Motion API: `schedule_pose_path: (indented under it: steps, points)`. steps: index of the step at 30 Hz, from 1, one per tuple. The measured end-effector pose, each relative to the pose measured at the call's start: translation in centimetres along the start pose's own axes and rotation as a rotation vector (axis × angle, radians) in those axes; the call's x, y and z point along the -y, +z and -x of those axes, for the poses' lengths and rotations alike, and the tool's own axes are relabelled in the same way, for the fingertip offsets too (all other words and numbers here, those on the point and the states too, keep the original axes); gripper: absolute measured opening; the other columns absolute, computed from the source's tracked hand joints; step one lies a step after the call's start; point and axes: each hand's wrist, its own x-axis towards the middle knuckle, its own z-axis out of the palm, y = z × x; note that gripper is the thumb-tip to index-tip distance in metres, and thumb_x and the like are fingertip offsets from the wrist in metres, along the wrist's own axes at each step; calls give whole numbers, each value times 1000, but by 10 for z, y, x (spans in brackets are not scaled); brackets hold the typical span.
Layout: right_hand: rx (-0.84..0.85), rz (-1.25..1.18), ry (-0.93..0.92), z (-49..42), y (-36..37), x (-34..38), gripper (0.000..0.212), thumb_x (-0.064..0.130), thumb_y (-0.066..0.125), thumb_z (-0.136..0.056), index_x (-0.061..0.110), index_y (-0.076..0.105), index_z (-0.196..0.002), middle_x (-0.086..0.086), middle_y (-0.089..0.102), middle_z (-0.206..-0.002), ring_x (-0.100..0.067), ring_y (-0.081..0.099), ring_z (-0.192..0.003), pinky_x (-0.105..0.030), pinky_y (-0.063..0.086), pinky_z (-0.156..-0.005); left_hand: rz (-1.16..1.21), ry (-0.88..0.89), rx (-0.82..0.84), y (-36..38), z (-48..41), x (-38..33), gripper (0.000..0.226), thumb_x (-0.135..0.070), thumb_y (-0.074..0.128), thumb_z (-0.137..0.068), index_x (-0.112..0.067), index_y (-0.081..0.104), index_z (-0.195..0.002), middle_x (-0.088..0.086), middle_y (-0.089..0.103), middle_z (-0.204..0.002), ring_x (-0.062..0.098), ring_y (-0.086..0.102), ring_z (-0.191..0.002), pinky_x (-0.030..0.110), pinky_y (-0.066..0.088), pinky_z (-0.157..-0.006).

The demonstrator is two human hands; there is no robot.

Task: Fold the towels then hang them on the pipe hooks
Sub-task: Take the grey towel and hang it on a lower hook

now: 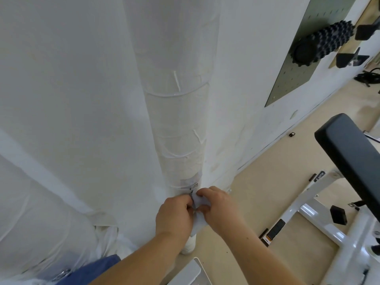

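The left hand (174, 212) and right hand (219, 206) both pinch the top of a small pale towel (199, 224), fingers curled on the cloth. They hold it against the wrapped pipe (178, 130), just under a metal hook (193, 186). The towel looks light, soft and limp, so it is probably best gripped at its upper fold, close to the hook.

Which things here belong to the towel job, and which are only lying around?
Job: towel, gripped by left hand and right hand; pipe; metal hook.
Lying about: foam roller; pegboard; bench pad; blue cloth.
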Motion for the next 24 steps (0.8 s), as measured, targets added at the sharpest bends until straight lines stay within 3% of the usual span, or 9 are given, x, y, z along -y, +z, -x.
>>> schedule_pose_path:
  steps: [7, 9, 11, 14, 20, 24]
  points:
    - [91, -18, 22, 7, -6, 3, 35, 27, 59, -93, 28, 62, -128, -1, 64, -118, -25, 60, -114, -36, 51, -92, 104, 39, 79, -11, 8, 7, 11, -22, 56, -85, -20, 66, -79, -2, 64, -68, 19, 56, -66, 41, 54, -66]
    - [133, -83, 16, 10, -10, 0, 44, 23, 58, -94, 27, 58, -138, 0, 65, -129, -24, 60, -121, -31, 48, -98, 85, 104, 102, -18, 13, 8, 12, -23, 55, -86, -22, 66, -85, -7, 68, -81, 16, 61, -75, 41, 55, -73]
    - [173, -140, 17, 14, -15, -4, 56, 19, 55, -96, 32, 47, -150, 6, 63, -138, -19, 59, -127, -22, 44, -98, 73, 180, 90, -25, 17, 7, 21, -19, 55, -90, -28, 68, -105, -13, 68, -105, 10, 63, -93, 34, 55, -84]
    - [137, -137, -3, 15, -18, -8, 55, 18, 57, -96, 39, 48, -146, 8, 64, -133, -18, 61, -122, -26, 47, -100, 43, 293, 82, -30, 19, 2, 32, -20, 54, -96, -29, 64, -124, -21, 57, -128, 5, 59, -109, 30, 52, -93]
    - [56, -138, -21, 11, -11, -7, 49, 24, 66, -91, 40, 59, -137, 10, 66, -123, -12, 62, -113, -23, 47, -93, 35, 281, 105, -23, 16, 4, 29, -25, 49, -101, -29, 67, -123, -22, 56, -129, 5, 62, -103, 32, 54, -89]
    - [46, -121, -11, 5, -4, -4, 49, 23, 63, -90, 39, 60, -136, 8, 69, -124, -17, 63, -115, -29, 49, -95, 84, 246, 91, -18, 12, 6, 31, -21, 52, -99, -31, 69, -122, -22, 60, -123, 3, 63, -101, 27, 53, -90]
